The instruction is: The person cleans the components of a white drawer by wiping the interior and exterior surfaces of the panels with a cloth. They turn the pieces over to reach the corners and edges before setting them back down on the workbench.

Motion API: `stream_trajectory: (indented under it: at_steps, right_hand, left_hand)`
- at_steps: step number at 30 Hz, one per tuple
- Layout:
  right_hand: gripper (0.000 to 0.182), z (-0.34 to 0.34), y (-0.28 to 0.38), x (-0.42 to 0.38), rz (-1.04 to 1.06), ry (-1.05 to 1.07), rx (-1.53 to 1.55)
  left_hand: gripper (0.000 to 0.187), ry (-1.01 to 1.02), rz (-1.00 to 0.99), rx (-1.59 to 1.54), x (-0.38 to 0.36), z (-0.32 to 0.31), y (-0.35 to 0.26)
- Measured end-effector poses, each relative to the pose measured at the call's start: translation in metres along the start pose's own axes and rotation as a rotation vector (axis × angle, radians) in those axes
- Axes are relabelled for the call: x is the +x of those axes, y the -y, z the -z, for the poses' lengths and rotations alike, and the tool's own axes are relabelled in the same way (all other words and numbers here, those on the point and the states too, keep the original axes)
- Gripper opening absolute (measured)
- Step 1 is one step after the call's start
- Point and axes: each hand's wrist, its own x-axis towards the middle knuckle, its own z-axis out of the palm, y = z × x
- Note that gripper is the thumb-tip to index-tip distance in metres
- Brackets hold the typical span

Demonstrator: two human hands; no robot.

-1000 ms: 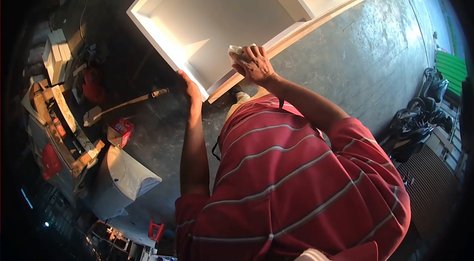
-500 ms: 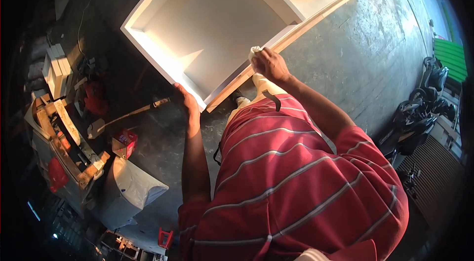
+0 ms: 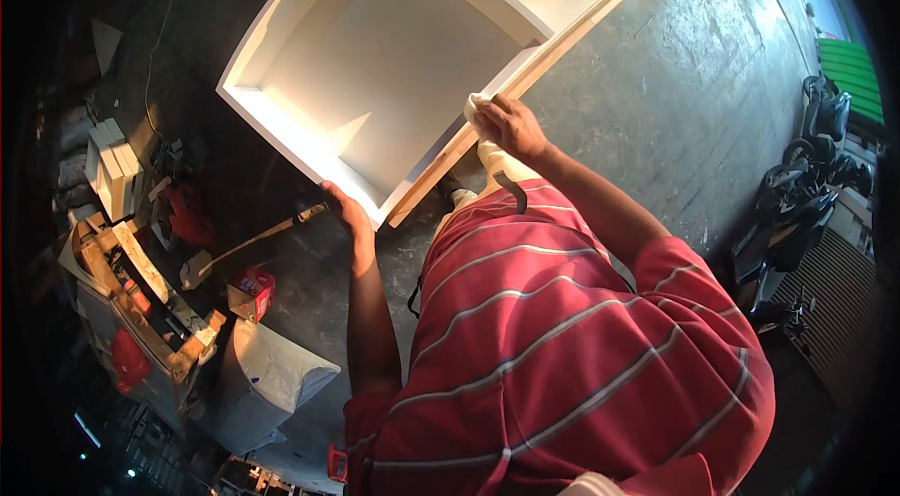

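Just 1 cloth (image 3: 475, 106), 2 hands.

Everything sits on a bare concrete floor (image 3: 675, 74), grey and pretty scuffed up. A big white cabinet frame (image 3: 375, 65) lies flat on it, open side up. Off to the left there's a long-handled tool (image 3: 253, 238), a small red box (image 3: 253, 293), a white bag (image 3: 272, 374) and a wooden crate (image 3: 141, 299).

No legible text anywhere. Small red box (image 3: 253, 293) on the floor carries printing, too small and blurred to read.
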Motion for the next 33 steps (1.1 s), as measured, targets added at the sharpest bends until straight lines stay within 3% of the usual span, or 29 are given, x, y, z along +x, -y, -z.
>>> stream_trajectory:
  at_steps: [1,5,7,10,13,16,19,23,25,29,30,33]
  right_hand:
    - [0.020,0.010,-0.011,0.004,0.033,-0.019,-0.026]
    - [0.011,0.044,-0.059,0.023,-0.282,-0.269,-0.267]
    - [0.011,0.037,-0.064,0.019,-0.255,-0.327,-0.295]
    - [0.016,0.024,-0.030,0.006,-0.191,-0.148,-0.153]
    - [0.018,0.038,-0.031,0.009,-0.072,-0.016,-0.205]
    - [0.020,0.048,-0.053,0.017,-0.159,-0.193,-0.206]
    - [0.021,0.033,-0.044,0.008,-0.158,-0.238,-0.164]
    - [0.021,0.040,-0.045,0.006,-0.063,-0.099,-0.029]
    - [0.019,0.045,-0.055,0.010,-0.113,-0.146,-0.121]
    - [0.022,0.034,-0.032,0.001,-0.243,-0.169,-0.022]
    - [0.023,0.034,-0.034,-0.002,-0.156,-0.081,-0.037]
    - [0.023,0.052,-0.046,0.007,-0.200,-0.070,-0.045]
  left_hand:
    - [0.077,0.001,-0.004,-0.002,0.000,-0.002,-0.001]
    - [0.079,0.004,-0.053,0.019,-0.004,-0.002,-0.004]
    - [0.079,0.005,-0.061,0.034,-0.005,-0.002,-0.003]
    - [0.081,0.035,-0.042,0.019,-0.005,0.000,-0.005]
    - [0.081,0.038,-0.039,0.028,-0.006,0.000,-0.007]
    - [0.080,0.005,-0.080,0.062,0.001,0.001,0.002]
    - [0.078,0.001,-0.076,0.030,-0.003,0.001,0.003]
    - [0.074,-0.019,-0.076,0.024,0.003,0.005,0.010]
    - [0.073,-0.033,-0.087,0.038,0.007,0.005,0.014]
    - [0.071,-0.017,-0.130,0.011,0.011,0.006,0.020]
    - [0.070,-0.020,-0.119,-0.011,0.009,0.005,0.016]
    - [0.069,-0.025,-0.112,-0.029,-0.002,0.000,0.002]
